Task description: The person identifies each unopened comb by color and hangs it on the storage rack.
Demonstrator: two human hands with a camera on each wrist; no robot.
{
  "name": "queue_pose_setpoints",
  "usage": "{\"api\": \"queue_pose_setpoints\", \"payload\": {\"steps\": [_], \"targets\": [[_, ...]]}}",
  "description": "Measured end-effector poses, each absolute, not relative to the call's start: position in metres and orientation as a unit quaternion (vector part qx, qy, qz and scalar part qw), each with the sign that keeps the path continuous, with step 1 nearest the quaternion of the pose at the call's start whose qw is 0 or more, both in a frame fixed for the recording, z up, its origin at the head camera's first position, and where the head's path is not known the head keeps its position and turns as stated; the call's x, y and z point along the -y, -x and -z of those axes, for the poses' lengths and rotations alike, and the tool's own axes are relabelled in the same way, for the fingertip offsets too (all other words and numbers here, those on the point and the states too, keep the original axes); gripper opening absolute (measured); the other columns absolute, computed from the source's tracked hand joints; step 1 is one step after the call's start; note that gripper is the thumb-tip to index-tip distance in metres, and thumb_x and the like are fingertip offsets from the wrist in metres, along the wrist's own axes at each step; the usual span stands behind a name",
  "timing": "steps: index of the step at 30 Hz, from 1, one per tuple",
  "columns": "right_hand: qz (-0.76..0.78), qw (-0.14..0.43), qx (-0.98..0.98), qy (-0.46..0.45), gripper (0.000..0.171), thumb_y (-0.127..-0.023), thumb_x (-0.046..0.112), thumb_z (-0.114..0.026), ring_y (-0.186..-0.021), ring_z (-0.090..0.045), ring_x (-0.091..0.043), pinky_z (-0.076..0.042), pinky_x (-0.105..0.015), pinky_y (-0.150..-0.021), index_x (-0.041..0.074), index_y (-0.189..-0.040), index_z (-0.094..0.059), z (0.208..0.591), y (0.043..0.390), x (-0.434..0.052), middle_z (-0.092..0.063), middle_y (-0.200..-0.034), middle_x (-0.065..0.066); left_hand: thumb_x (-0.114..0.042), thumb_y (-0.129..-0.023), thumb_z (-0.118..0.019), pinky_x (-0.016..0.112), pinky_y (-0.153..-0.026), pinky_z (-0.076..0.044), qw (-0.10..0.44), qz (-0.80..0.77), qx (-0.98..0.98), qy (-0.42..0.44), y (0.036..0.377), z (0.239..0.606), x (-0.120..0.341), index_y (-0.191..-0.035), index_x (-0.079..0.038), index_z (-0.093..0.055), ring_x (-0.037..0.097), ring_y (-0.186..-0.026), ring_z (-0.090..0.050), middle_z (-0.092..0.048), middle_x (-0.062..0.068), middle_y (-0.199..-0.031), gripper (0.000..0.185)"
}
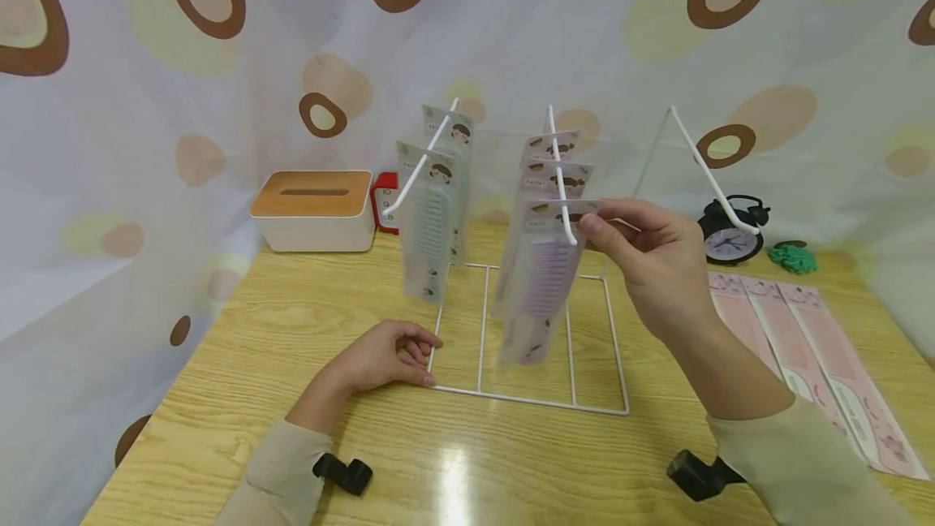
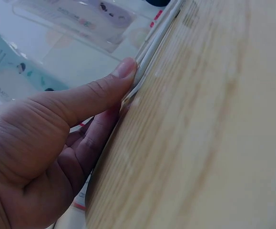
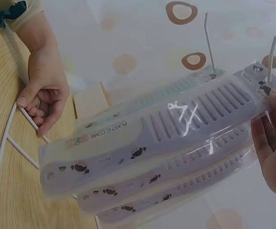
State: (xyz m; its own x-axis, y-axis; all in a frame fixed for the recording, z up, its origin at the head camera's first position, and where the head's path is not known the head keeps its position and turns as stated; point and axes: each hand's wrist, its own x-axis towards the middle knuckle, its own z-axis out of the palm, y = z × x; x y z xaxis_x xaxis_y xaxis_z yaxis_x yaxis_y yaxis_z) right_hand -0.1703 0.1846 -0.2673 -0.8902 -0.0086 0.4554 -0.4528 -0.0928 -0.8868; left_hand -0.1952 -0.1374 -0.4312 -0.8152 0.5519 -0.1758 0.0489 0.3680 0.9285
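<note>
My right hand (image 1: 657, 258) pinches the header edge of the front purple comb in a clear packet (image 1: 544, 291), which hangs on the middle prong of a white wire display rack (image 1: 624, 364). Two more purple comb packets line up behind it. Two green comb packets (image 1: 427, 226) hang from the left prong; the right prong (image 1: 716, 173) carries nothing. Down at the rack's front left corner, my left hand (image 1: 387, 355) grips the base wire between thumb and fingers. The right wrist view shows the purple comb's (image 3: 147, 131) long teeth, with fingertips at its top end.
Several pink comb packets (image 1: 811, 364) lie flat at the right. Behind them stand a black alarm clock (image 1: 730, 242) and a green scrunchie (image 1: 792, 258). A wood-lidded tissue box (image 1: 314, 213) and a red clock (image 1: 385, 201) stand at the back left, before a patterned curtain (image 1: 219, 104).
</note>
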Motion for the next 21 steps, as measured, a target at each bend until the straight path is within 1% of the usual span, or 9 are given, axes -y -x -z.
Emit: {"api": "queue_pose_setpoints", "payload": {"steps": [3,5,8,11,16,21], "targets": [[-0.718,0.147,0.655,-0.185,0.017,-0.09,-0.007,-0.067,-0.084,-0.073,-0.01,-0.059,-0.025,-0.082,-0.001,-0.104,-0.074,0.27,0.171,-0.189,-0.075,-0.093,0.0,-0.006,-0.075,-0.087,0.022,-0.074,-0.057,0.237,-0.53,-0.792,-0.191,0.195,0.431,0.137,-0.121,0.003,-0.066,0.017,-0.087,-0.06,-0.061,0.01,-0.097,0.051],[-0.711,0.141,0.662,-0.192,0.021,-0.091,-0.008,-0.067,-0.084,-0.073,-0.011,-0.06,-0.026,-0.082,-0.003,-0.11,-0.072,0.271,0.171,-0.193,-0.075,-0.095,-0.001,-0.006,-0.075,-0.087,0.022,-0.074,-0.057,0.237,-0.529,-0.792,-0.19,0.195,0.43,0.137,-0.121,0.002,-0.066,0.017,-0.087,-0.06,-0.061,0.01,-0.097,0.051],[-0.69,0.128,0.681,-0.208,0.031,-0.091,-0.009,-0.065,-0.087,-0.072,-0.011,-0.06,-0.026,-0.081,-0.004,-0.122,-0.068,0.275,0.173,-0.202,-0.074,-0.101,-0.001,-0.005,-0.075,-0.087,0.022,-0.074,-0.057,0.238,-0.529,-0.792,-0.189,0.194,0.429,0.136,-0.121,0.002,-0.066,0.017,-0.087,-0.06,-0.061,0.01,-0.097,0.051],[-0.672,0.107,0.695,-0.233,0.043,-0.091,-0.012,-0.063,-0.094,-0.073,-0.012,-0.06,-0.026,-0.078,-0.004,-0.133,-0.061,0.282,0.176,-0.214,-0.073,-0.109,-0.002,-0.005,-0.075,-0.087,0.022,-0.074,-0.057,0.238,-0.53,-0.791,-0.188,0.193,0.428,0.136,-0.121,0.002,-0.066,0.017,-0.087,-0.06,-0.061,0.01,-0.097,0.051],[-0.631,0.061,0.724,-0.273,0.058,-0.09,-0.016,-0.061,-0.108,-0.07,-0.011,-0.06,-0.026,-0.077,0.0,-0.145,-0.049,0.3,0.187,-0.241,-0.069,-0.125,-0.001,-0.004,-0.075,-0.086,0.022,-0.074,-0.057,0.239,-0.533,-0.789,-0.192,0.194,0.429,0.137,-0.122,0.003,-0.066,0.017,-0.087,-0.059,-0.061,0.01,-0.097,0.051],[-0.59,0.016,0.763,-0.262,0.069,-0.092,-0.011,-0.062,-0.115,-0.066,-0.007,-0.06,-0.024,-0.078,0.008,-0.154,-0.038,0.322,0.197,-0.28,-0.063,-0.135,0.005,-0.005,-0.076,-0.086,0.022,-0.074,-0.057,0.239,-0.53,-0.79,-0.194,0.195,0.43,0.137,-0.122,0.002,-0.066,0.017,-0.087,-0.06,-0.061,0.01,-0.097,0.051]]}}
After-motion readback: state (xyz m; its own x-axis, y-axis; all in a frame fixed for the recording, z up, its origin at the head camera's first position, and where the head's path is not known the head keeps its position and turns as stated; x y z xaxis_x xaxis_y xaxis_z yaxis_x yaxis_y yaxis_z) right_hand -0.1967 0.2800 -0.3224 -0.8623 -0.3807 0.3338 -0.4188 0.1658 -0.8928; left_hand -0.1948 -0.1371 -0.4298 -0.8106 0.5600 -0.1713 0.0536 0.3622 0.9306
